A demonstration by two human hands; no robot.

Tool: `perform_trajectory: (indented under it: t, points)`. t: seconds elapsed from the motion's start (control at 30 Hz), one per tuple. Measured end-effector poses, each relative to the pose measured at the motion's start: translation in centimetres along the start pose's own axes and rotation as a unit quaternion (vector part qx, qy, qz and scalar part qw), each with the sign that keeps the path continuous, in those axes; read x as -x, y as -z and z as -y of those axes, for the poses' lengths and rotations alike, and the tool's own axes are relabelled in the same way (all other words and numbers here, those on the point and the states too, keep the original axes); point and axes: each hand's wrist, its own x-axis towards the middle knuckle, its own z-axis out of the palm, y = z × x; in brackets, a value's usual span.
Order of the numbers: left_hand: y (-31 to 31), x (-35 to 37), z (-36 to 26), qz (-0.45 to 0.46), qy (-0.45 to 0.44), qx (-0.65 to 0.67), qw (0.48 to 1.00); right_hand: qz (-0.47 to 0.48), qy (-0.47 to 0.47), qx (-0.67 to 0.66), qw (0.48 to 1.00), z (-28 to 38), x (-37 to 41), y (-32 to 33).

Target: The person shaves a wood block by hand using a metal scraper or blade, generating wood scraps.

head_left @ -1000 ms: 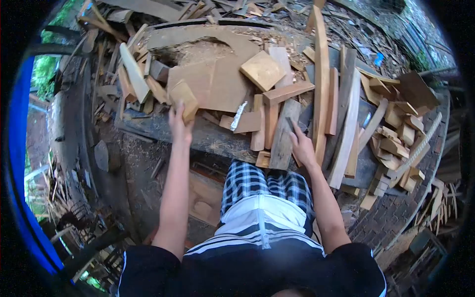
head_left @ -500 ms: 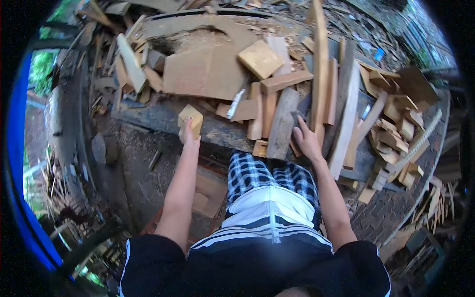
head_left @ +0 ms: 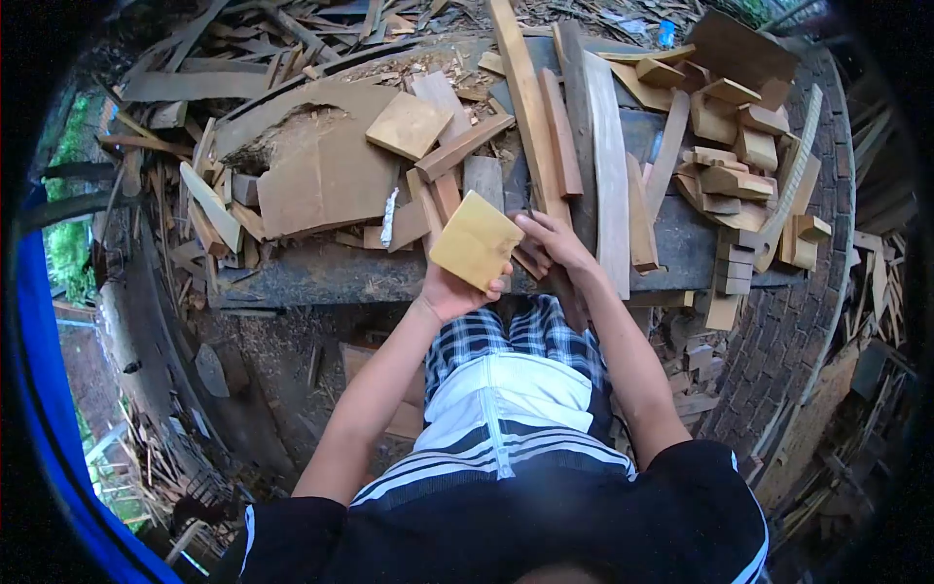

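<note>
In front of my lap, my left hand (head_left: 457,292) grips a squarish yellow wood block (head_left: 477,241) from below, its broad face turned up toward me. The block's right edge looks rough, with a darker spot. Just to the right, my right hand (head_left: 556,241) is closed, fingertips right at that edge. From its fingers pokes a thin dark tool (head_left: 530,198); I cannot tell its kind. Behind the hands, several boards and a long upright-lying beam (head_left: 530,107) rest on the dark workbench (head_left: 321,273).
A wide brown board (head_left: 326,190) lies on the bench's left side, beside a crumpled white tube (head_left: 389,219). Another thick yellow block (head_left: 409,125) sits behind it. Cut offcuts (head_left: 736,183) are heaped at the right, near a brick-patterned surface (head_left: 769,336).
My left hand has brought the yellow block right and in front of my body. My right hand has come in beside it with the dark tool. The view has shifted too.
</note>
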Motion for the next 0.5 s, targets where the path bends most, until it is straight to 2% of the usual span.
perform_trajectory:
  t: [0.07,0.13,0.17,0.2,0.23,0.27,0.3,0.33,0.4,0.47,0.5]
  points:
    - [-0.7,-1.3,0.3,-0.03,0.023,-0.042,0.998,-0.017,0.04,-0.019,0.999,1.9,1.6,0.1]
    - [-2.0,-2.3,0.8,-0.058,0.01,-0.094,0.994,-0.021,-0.036,-0.047,0.998,3.4,2.3,0.6]
    - [-1.9,-3.1,0.9,-0.17,-0.044,-0.236,0.956,-0.025,-0.023,-0.006,0.999,3.5,2.5,1.0]
    - [-2.3,-3.8,0.8,-0.273,-0.097,-0.37,0.883,-0.027,-0.02,-0.01,0.999,3.3,2.7,1.5]
    - [-2.8,-4.5,0.7,-0.274,-0.128,-0.44,0.846,0.01,-0.047,-0.096,0.994,2.8,2.8,2.0]
    - [-3.2,-5.0,0.8,-0.272,-0.126,-0.443,0.845,0.048,-0.072,-0.179,0.98,2.6,2.9,2.5]
    - [-4.2,-5.4,1.1,-0.314,-0.179,-0.634,0.683,0.039,-0.109,-0.289,0.95,2.2,3.3,2.8]
    - [-5.7,-5.7,1.5,-0.337,-0.22,-0.782,0.476,0.039,-0.109,-0.289,0.95,1.8,3.5,3.3]
    - [-6.9,-6.6,2.1,-0.336,-0.191,-0.795,0.467,0.038,-0.067,-0.259,0.963,1.2,3.9,4.4]
    - [-6.3,-7.9,2.8,-0.274,-0.185,-0.829,0.451,0.015,-0.063,-0.287,0.956,1.1,4.8,5.4]
    - [-6.3,-8.3,3.0,-0.275,-0.187,-0.83,0.449,0.008,-0.043,-0.28,0.959,0.5,5.1,6.8]
